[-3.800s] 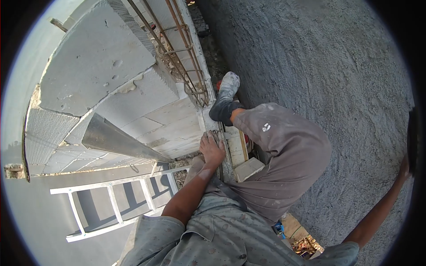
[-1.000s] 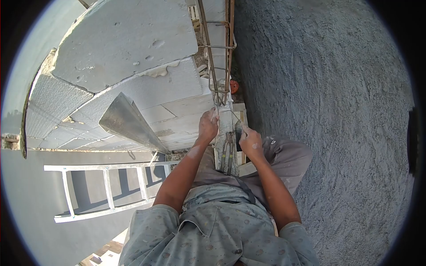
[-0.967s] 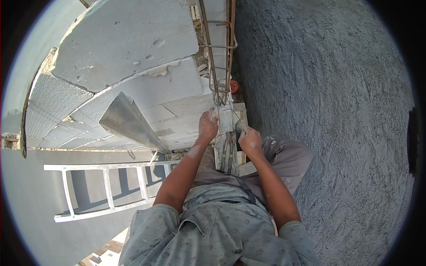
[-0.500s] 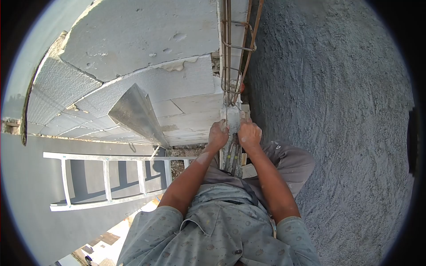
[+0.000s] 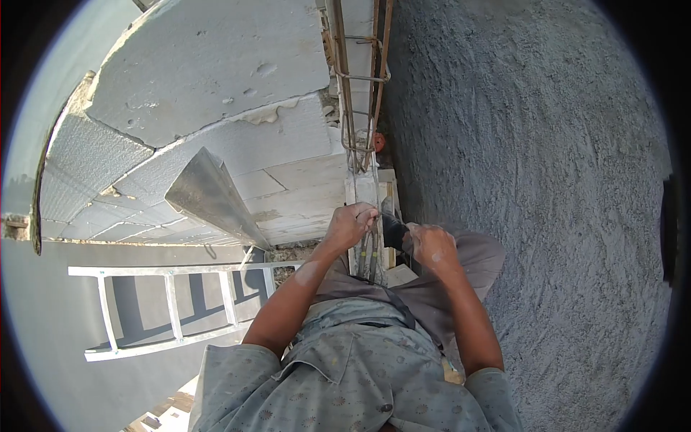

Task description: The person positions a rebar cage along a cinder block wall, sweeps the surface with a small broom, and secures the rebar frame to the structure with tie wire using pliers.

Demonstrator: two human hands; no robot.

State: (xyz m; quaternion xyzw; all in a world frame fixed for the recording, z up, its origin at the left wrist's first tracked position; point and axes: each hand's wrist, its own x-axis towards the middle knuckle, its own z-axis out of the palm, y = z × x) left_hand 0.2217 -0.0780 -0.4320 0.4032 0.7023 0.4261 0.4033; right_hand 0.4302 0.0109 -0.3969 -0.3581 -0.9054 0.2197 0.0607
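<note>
My left hand (image 5: 353, 225) is closed, fingertips pinched together, over the near end of a narrow pale ledge (image 5: 365, 189); what is in the pinch is too small to make out. My right hand (image 5: 434, 246) grips a dark flat-bladed tool (image 5: 393, 232), whose end points left toward the left hand; its exact kind is unclear. Below my left hand, between my legs, lie slim metal handles with yellow marks (image 5: 368, 256), partly hidden. Just beyond both hands stands a cage of rusty steel rebar (image 5: 362, 77) with bent wire stirrups.
At left rises a wall of pale blocks (image 5: 216, 72), with a bent sheet-metal piece (image 5: 212, 194) against it. A metal ladder (image 5: 173, 306) leans lower left. A rough grey plastered wall (image 5: 533, 158) fills the right. A small orange object (image 5: 378, 142) sits beside the rebar.
My hands have moved apart: the right drew back to the right, and the dark tool now shows in it. My left hand remains near the ledge's end. The view has shifted slightly.
</note>
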